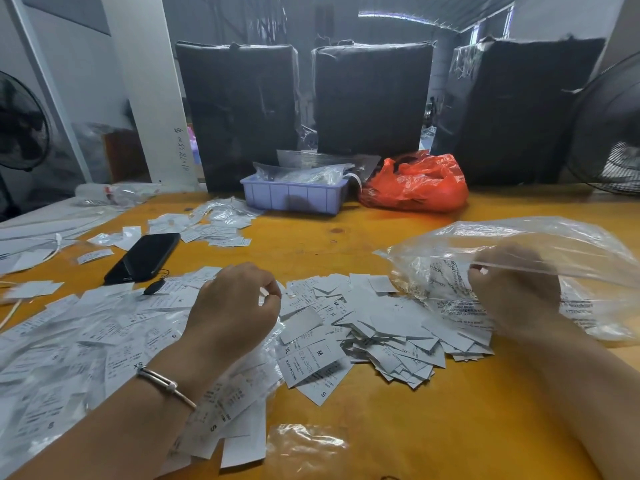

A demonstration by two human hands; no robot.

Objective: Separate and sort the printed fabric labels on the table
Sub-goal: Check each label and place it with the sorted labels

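Dim backdrop, soft overhead light — wide-angle bending at edges, left side blurred.

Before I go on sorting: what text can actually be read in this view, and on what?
"MADE IN CHINA", "M", "XL": label in the middle pile.
"S": label at that pile's near edge.
"XL": label farther back.
"XS": label by the left wrist.
"ATTENTION": clear plastic bag; its other print is blurred.
Handwriting on the white pillar: unreadable.

White printed fabric labels (346,327) cover the orange wooden table's (398,427) near left. A black smartphone (143,258) lies behind them. A lilac plastic tray (294,197) sits at the far edge, left of a red plastic bag (415,183).
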